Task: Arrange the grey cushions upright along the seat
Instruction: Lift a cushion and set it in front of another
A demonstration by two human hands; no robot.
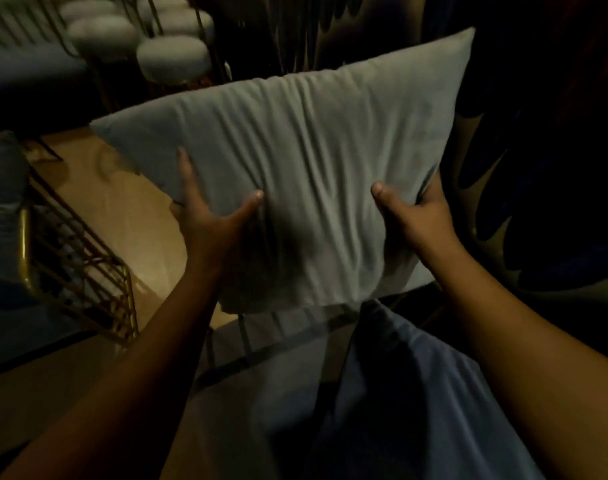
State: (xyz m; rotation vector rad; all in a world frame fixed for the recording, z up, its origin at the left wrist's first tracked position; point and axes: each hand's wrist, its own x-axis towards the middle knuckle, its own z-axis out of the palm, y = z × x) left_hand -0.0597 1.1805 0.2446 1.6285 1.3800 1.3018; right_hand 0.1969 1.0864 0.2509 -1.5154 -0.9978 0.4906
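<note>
A large grey cushion (306, 150) is held up in the air in front of me, tilted with its right corner highest. My left hand (209, 220) grips its lower left edge, thumb on the front and fingers spread along the side. My right hand (416, 213) grips its lower right edge, thumb on the front, fingers hidden behind. A second, darker blue-grey cushion (416, 393) lies below, between my forearms, on the grey seat (247, 393). The room is dim.
A gold wire-frame chair (81, 265) stands at the left over a tan floor (122, 202). Round pale stools (172, 58) on thin gold legs stand at the back. A dark patterned wall (537, 168) fills the right side.
</note>
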